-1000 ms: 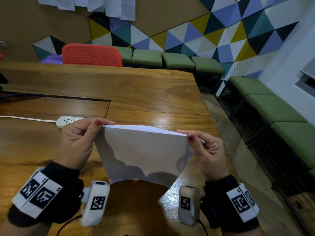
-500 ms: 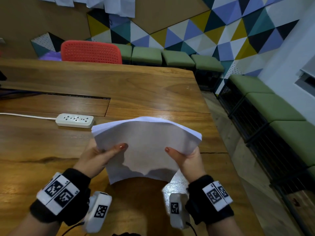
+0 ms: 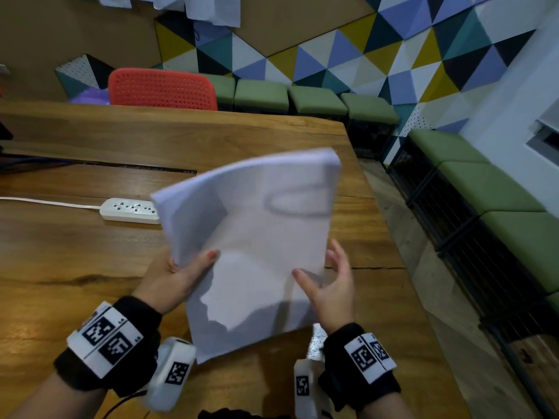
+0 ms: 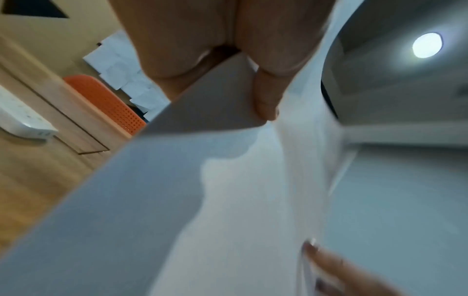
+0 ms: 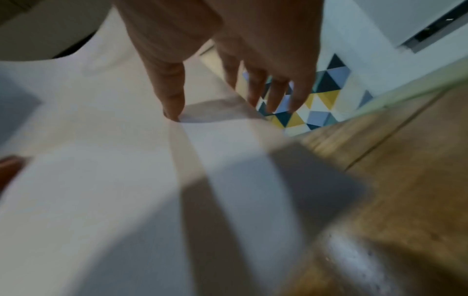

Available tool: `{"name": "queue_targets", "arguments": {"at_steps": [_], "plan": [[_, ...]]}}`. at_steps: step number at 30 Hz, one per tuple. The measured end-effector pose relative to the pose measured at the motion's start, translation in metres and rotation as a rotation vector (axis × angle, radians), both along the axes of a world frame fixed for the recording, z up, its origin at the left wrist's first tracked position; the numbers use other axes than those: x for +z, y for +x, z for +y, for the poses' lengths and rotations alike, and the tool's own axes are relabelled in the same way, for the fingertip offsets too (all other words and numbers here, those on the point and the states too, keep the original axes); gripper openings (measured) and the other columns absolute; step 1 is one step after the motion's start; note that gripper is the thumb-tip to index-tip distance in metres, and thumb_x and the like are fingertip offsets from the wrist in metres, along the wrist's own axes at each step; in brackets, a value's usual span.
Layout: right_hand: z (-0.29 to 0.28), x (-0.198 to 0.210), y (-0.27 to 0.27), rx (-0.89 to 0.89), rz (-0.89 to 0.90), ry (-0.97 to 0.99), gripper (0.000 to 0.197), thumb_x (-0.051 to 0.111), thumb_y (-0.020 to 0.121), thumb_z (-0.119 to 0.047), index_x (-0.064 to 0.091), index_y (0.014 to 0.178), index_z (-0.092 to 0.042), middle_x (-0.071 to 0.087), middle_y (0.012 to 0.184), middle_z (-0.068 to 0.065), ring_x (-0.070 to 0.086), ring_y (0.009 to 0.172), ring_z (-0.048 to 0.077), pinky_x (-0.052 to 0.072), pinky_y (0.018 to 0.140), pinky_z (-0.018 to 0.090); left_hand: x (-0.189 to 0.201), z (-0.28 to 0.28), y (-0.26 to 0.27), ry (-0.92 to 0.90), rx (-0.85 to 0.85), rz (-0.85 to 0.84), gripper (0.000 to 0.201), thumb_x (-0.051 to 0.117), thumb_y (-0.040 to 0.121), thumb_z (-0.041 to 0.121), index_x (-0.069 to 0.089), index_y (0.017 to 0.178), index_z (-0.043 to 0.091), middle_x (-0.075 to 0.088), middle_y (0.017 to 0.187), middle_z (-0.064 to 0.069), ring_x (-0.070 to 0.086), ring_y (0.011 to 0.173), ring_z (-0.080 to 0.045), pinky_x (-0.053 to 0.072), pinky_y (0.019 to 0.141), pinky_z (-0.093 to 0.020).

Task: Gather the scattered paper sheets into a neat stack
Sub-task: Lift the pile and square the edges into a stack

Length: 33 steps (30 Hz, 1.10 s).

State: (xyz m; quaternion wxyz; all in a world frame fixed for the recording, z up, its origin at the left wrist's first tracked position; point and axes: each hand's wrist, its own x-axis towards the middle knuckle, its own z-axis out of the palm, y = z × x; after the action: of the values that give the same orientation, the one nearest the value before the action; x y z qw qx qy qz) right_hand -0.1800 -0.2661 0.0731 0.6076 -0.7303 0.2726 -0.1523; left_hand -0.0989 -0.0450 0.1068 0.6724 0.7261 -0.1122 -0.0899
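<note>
A stack of white paper sheets [image 3: 257,237] is held tilted above the wooden table [image 3: 75,267], long side pointing away from me. My left hand [image 3: 178,276] grips its lower left edge, thumb on top and fingers beneath; in the left wrist view the thumb [image 4: 266,100] presses on the paper stack [image 4: 177,200]. My right hand [image 3: 329,282] is at the lower right edge with straight, spread fingers. In the right wrist view its thumb [image 5: 169,96] touches the top sheet [image 5: 113,160] and the other fingers reach past the edge. The sheets are motion-blurred.
A white power strip [image 3: 130,210] with its cord lies on the table to the left of the stack. A red chair [image 3: 163,89] and green benches [image 3: 320,101] stand beyond the far edge. The table's right edge [image 3: 402,297] drops to the floor.
The stack has turned from lying wide between both hands to pointing away from me, and it sits higher. My right hand has released its pinch and now only touches the sheets.
</note>
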Motion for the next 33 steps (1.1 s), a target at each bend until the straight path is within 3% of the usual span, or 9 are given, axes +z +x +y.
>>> {"name": "queue_targets", "arguments": {"at_steps": [4,8,13,16,18,21,24,29,33], "plan": [[-0.009,0.001,-0.007,-0.062,-0.009,0.403,0.114,0.086,0.054,-0.016,0.017,0.142,-0.039,0.038,0.144,0.007,0.049,0.123,0.025,0.052,0.081,0.041,-0.003,0.002,0.016,-0.366,0.108,0.166,0.086,0.089,0.032,0.052,0.065,0.106,0.015,0.075,0.092,0.011,0.069,0.087,0.000,0.053,0.077,-0.015],[0.000,-0.002,-0.004,0.223,-0.157,1.062,0.098,0.093,0.040,-0.018,0.052,0.128,-0.012,0.063,0.124,0.015,0.065,0.105,0.029,0.057,0.075,0.042,-0.003,-0.010,0.012,-0.645,0.096,0.498,0.020,0.071,0.068,0.024,0.077,0.073,0.006,0.076,0.086,0.000,0.070,0.083,-0.002,0.054,0.080,-0.018],[-0.025,0.005,0.000,0.236,-0.317,0.807,0.064,0.095,0.029,-0.022,0.075,0.088,-0.010,0.075,0.096,0.010,0.071,0.089,0.024,0.059,0.076,0.036,-0.013,0.003,0.010,-0.703,-0.025,0.468,0.057,0.091,0.039,0.028,0.075,0.090,0.008,0.075,0.099,-0.008,0.072,0.087,-0.016,0.058,0.068,-0.029],[-0.051,0.012,-0.010,0.218,-0.296,0.645,0.075,0.095,0.023,-0.029,0.070,0.091,-0.007,0.076,0.086,0.008,0.072,0.080,0.021,0.058,0.065,0.027,-0.009,0.047,0.030,-0.889,-0.197,0.510,0.058,0.053,0.089,0.036,0.042,0.135,0.002,0.048,0.140,-0.020,0.050,0.126,-0.031,0.042,0.102,-0.042],[-0.063,0.013,-0.016,0.254,-0.278,0.573,0.068,0.094,0.032,-0.023,0.067,0.092,-0.007,0.076,0.081,0.004,0.072,0.076,0.018,0.057,0.061,0.025,-0.008,0.068,0.036,-0.770,-0.206,0.414,0.057,0.042,0.094,0.030,0.031,0.142,0.003,0.042,0.143,-0.024,0.045,0.130,-0.033,0.034,0.109,-0.044],[-0.064,0.012,-0.016,0.260,-0.180,0.450,0.027,0.068,0.069,0.009,0.066,0.086,-0.012,0.076,0.074,-0.003,0.071,0.070,0.012,0.057,0.061,0.024,0.001,0.064,0.035,-0.314,-0.163,0.354,0.063,0.088,0.045,0.020,0.071,0.105,0.018,0.072,0.107,-0.013,0.072,0.087,-0.022,0.059,0.069,-0.033],[-0.054,0.004,-0.013,0.283,-0.075,0.237,0.030,0.061,0.078,0.013,0.068,0.072,-0.016,0.074,0.067,-0.009,0.068,0.066,0.005,0.053,0.067,0.026,-0.002,0.041,0.023,-0.115,-0.059,0.239,0.078,0.093,0.017,0.040,0.069,0.084,0.009,0.075,0.077,-0.007,0.069,0.067,-0.015,0.054,0.052,-0.025],[-0.037,-0.006,-0.011,0.133,-0.147,0.166,0.028,0.060,0.082,0.008,0.065,0.078,-0.019,0.073,0.063,-0.015,0.067,0.064,-0.002,0.054,0.059,0.018,-0.009,0.024,0.012,-0.139,0.110,0.074,0.024,0.062,0.078,-0.006,0.062,0.087,0.016,0.074,0.074,0.001,0.069,0.069,0.001,0.051,0.058,-0.009],[-0.025,-0.040,-0.019,0.088,0.011,0.110,0.015,0.066,0.080,0.001,0.062,0.082,-0.013,0.069,0.076,0.004,0.067,0.077,0.022,0.055,0.067,0.034,-0.028,0.018,0.000,-0.057,0.051,0.119,0.020,0.083,0.060,0.030,0.073,0.075,0.022,0.076,0.082,0.001,0.070,0.074,-0.002,0.055,0.068,-0.016]]}}
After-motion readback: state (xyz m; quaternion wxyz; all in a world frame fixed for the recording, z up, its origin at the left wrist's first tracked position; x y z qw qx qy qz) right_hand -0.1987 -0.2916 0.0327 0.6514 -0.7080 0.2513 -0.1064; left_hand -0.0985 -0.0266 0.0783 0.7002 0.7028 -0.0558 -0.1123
